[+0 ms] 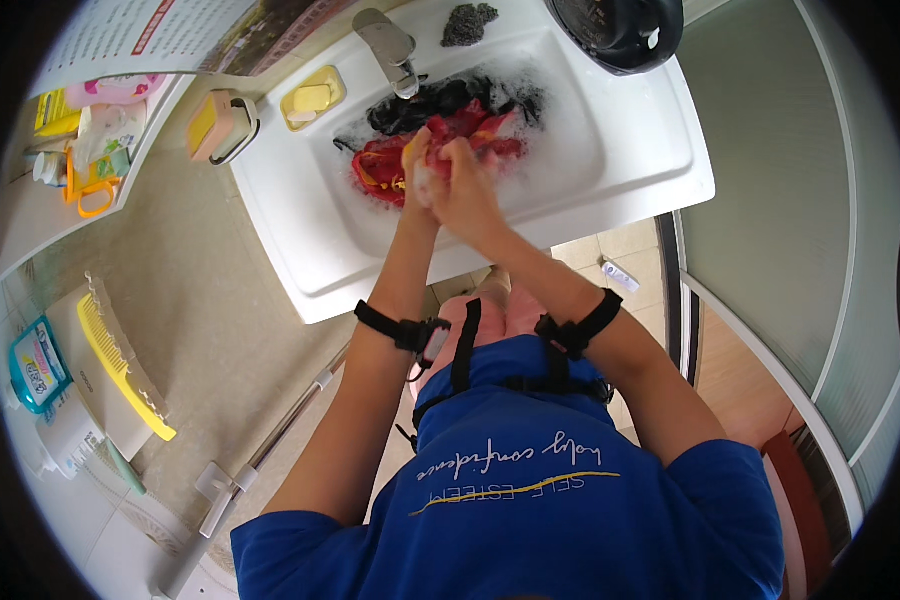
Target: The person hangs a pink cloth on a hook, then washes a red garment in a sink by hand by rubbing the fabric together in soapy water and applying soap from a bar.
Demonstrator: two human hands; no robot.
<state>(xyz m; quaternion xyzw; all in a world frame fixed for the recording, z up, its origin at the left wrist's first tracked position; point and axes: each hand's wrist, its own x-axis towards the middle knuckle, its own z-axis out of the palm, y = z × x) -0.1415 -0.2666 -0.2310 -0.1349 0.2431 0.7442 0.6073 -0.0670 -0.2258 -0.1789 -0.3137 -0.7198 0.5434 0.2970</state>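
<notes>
My left hand (422,176) and my right hand (461,184) are close together over a white washbasin (630,142), gripping a bunched part of the wet red cloth (379,165). White suds coat my fingers, and the hands partly hide the cloth between them. Yellow trim or markings show on the red fabric. Behind it, black cloth (427,105) lies in the foamy water. The chrome faucet (390,49) reaches over the basin, its spout just above the black cloth.
On the basin's rim are a yellow soap dish (315,97), a dark steel-wool-like scourer (468,25) and a black plastic basin (622,30). A shelf (22,210) with toiletries, a yellow comb (112,360) and a metal pole (285,424) are on the left. Frosted glass panels (757,187) stand right.
</notes>
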